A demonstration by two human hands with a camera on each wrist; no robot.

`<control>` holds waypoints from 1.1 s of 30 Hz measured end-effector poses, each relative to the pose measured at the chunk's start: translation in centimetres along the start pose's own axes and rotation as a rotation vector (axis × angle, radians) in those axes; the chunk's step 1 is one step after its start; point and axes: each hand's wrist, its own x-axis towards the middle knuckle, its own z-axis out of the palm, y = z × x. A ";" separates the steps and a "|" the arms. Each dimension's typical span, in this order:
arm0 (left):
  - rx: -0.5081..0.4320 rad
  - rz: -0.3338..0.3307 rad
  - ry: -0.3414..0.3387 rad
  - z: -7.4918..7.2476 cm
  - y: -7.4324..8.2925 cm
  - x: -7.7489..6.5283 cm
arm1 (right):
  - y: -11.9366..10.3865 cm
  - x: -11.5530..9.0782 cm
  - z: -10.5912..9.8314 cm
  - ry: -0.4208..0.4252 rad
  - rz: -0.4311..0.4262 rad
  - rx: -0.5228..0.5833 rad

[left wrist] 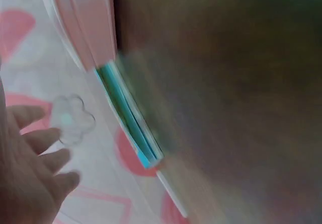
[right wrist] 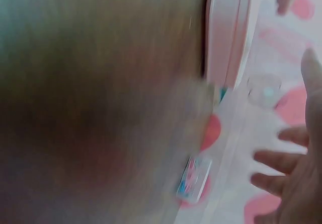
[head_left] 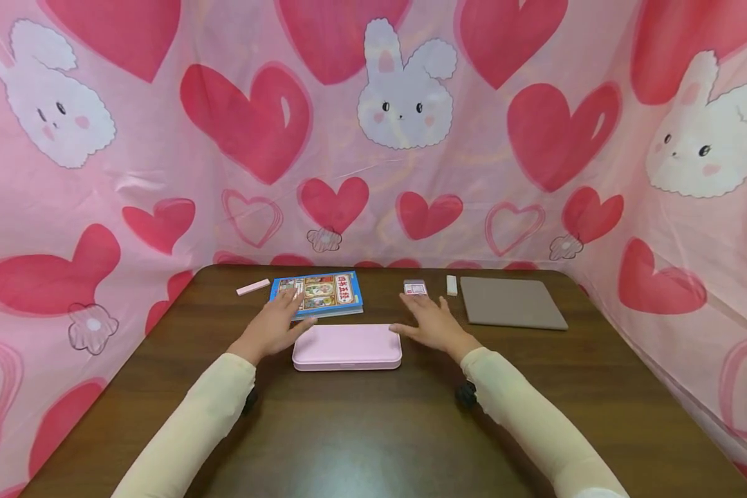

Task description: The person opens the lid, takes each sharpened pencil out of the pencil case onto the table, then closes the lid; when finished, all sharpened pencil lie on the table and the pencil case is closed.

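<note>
A closed pink pencil case [head_left: 347, 348] lies lengthwise across the middle of the table. By its left end is my left hand [head_left: 269, 326], fingers spread, with the thumb over the case's corner in the head view. My right hand [head_left: 434, 325] is spread at the right end, thumb at the case's edge. Nothing is gripped by either hand. In the left wrist view, the left hand [left wrist: 37, 168] has loose fingers beside the case [left wrist: 90, 22]. From the right wrist, the right hand [right wrist: 289, 178] shows apart from the case [right wrist: 229, 38].
A blue-bordered book [head_left: 320, 294] lies behind the case, with a pink stick-shaped item [head_left: 252, 287] to its left. Further right are a small printed box [head_left: 414, 286], a white block [head_left: 451, 285] and a flat grey-brown panel [head_left: 513, 303]. Heart-patterned cloth [head_left: 249, 124] surrounds the table [head_left: 348, 429].
</note>
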 end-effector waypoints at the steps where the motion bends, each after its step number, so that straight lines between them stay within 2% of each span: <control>1: -0.013 0.023 -0.030 0.0 0.3 -0.5 | -0.4 -0.3 0.1 -0.023 -0.035 -0.005; 4: -0.052 0.077 -0.130 0.0 1.1 -1.5 | -1.1 -1.2 0.2 -0.110 -0.122 -0.017; 8: -0.044 0.132 -0.211 0.1 1.6 -2.0 | -1.6 -1.8 0.2 -0.192 -0.159 -0.025; 14: 0.016 0.158 -0.213 0.5 1.4 -1.4 | -1.7 -1.5 0.5 -0.210 -0.168 -0.024; 20: -0.002 0.133 -0.259 0.6 0.9 -1.3 | -1.7 -1.3 0.9 -0.200 -0.211 -0.012; 27: -0.046 0.105 -0.278 0.7 0.7 -1.3 | -1.6 -1.0 0.9 -0.208 -0.232 -0.027; 33: -0.083 0.109 -0.289 0.7 0.6 -1.1 | -0.8 -0.3 0.5 -0.203 -0.299 0.021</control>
